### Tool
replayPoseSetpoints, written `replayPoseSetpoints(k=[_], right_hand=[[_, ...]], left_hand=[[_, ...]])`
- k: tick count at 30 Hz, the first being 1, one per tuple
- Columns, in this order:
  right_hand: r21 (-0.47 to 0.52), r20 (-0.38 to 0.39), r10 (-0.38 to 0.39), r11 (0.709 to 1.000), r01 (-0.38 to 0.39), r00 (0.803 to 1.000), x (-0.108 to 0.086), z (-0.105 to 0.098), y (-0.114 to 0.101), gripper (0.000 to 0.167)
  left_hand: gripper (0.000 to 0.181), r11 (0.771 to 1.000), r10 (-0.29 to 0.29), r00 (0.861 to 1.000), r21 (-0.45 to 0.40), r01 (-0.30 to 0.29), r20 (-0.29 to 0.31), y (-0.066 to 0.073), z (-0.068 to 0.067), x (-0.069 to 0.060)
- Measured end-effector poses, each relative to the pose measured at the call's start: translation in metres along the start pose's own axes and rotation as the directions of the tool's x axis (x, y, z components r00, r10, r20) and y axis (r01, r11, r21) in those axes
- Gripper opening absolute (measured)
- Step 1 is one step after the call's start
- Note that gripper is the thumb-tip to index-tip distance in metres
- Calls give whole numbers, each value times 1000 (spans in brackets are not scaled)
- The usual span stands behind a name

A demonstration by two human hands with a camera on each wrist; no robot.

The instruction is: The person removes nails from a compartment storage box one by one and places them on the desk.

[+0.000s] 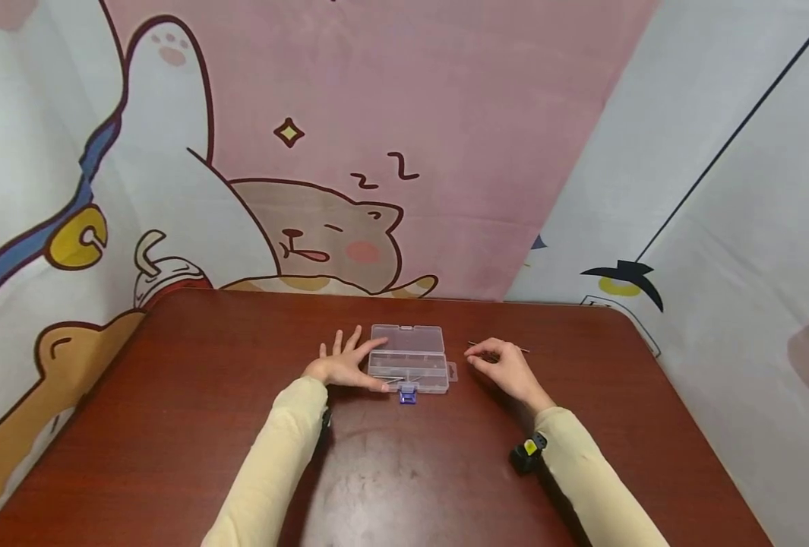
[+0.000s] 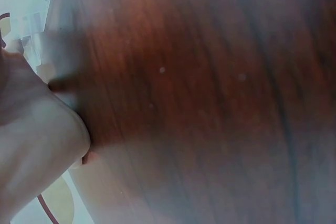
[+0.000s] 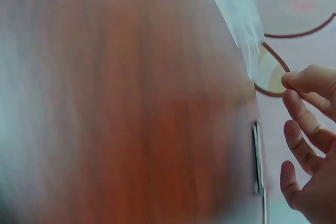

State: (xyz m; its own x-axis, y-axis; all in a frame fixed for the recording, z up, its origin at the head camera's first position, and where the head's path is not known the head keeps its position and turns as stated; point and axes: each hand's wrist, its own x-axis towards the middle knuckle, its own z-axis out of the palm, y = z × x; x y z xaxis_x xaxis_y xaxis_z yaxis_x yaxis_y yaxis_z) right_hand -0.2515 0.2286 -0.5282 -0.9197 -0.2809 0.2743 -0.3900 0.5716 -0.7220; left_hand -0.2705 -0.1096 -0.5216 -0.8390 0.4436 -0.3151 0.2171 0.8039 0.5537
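A clear plastic compartment box [image 1: 411, 365] lies on the table with its lid [image 1: 407, 339] folded back. Thin metal pieces [image 1: 393, 378] lie in its front section, and a blue latch [image 1: 407, 396] hangs at the front edge. With its fingers spread, my left hand [image 1: 339, 368] touches the box's left side, thumb near the front corner and index finger near the hinge. To the right of the box, my right hand [image 1: 507, 368] hovers with thumb and index fingertips close together and nothing visible between them. Thin metal rods [image 3: 258, 156] lie on the table beside it, partly hidden in the head view.
The brown wooden table [image 1: 404, 471] has a far edge against a cartoon-printed cloth [image 1: 445, 114]. A clear hanging tab [image 1: 453, 371] sticks out from the box's right side. Black wrist cameras [image 1: 526, 456] sit at the sleeves.
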Motion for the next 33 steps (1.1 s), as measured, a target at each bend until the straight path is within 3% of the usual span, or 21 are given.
replayPoseSetpoints(k=[9,20,25,33], right_hand=[[60,22,-44,997,42,999,7,31,-21,12],[38,16,-137,990,136,990,26,58,-44,8],[15,39,-108,994,108,993,36,69,-49,8],[-34,156,-2,999,8,988,48,76,-49,4]], left_hand=[[104,1000,-15,1000,-13,15,12,0,-1,1],[104,999,-30,999,-18,31,22,3,-5,0],[106,999,-53,998,3,53,44,0,-4,4],[106,999,-50,998,8,49,40,1,-3,3]])
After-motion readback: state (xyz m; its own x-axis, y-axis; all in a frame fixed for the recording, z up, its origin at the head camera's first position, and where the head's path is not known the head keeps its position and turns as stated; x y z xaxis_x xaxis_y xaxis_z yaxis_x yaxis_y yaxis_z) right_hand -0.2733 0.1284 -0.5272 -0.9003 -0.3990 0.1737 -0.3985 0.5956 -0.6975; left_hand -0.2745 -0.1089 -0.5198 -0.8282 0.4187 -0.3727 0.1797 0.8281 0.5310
